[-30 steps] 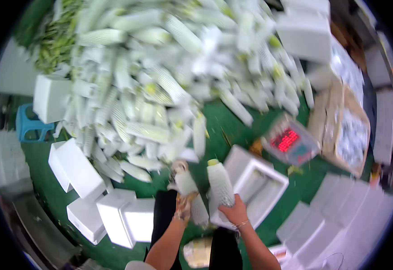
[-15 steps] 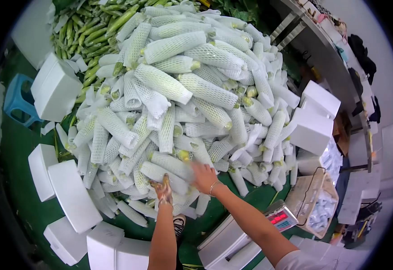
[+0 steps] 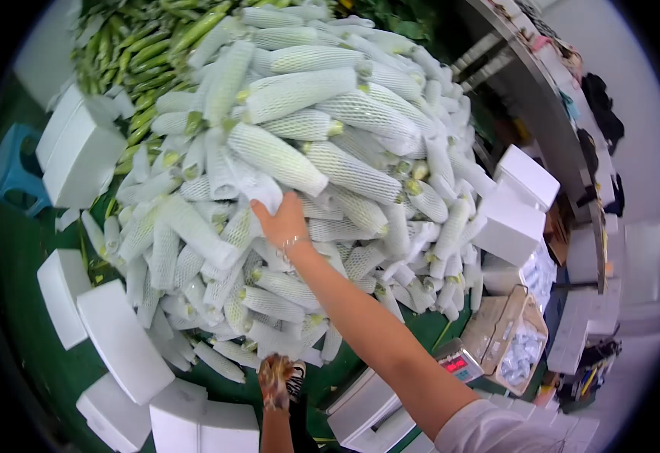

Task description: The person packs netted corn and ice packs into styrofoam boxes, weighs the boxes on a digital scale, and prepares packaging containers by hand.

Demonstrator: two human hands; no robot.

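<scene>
A large heap of long, pale green vegetables in white foam-net sleeves [image 3: 322, 109] fills the middle. My right hand [image 3: 281, 223] reaches onto the heap, its thumb and forefinger apart at the lower end of a white foam sleeve [image 3: 258, 185]. The other fingers are partly hidden. At the heap's near edge is my left hand [image 3: 275, 377], brownish and blurred. A white-sleeved piece [image 3: 273, 340] lies just beyond its fingers; whether the hand grips it is unclear.
Unsleeved green vegetables [image 3: 145, 53] lie behind. White foam boxes [image 3: 122, 340] stand left and more [image 3: 507, 219] right, with a blue stool [image 3: 16, 170] far left. Near the right arm are a scale [image 3: 458, 362] and a crate [image 3: 488, 328]. A shoe [image 3: 296, 381] shows below.
My right hand has moved up and left, from the near part of the heap to a sleeve higher up. My left hand has drawn back toward me. The view has shifted slightly.
</scene>
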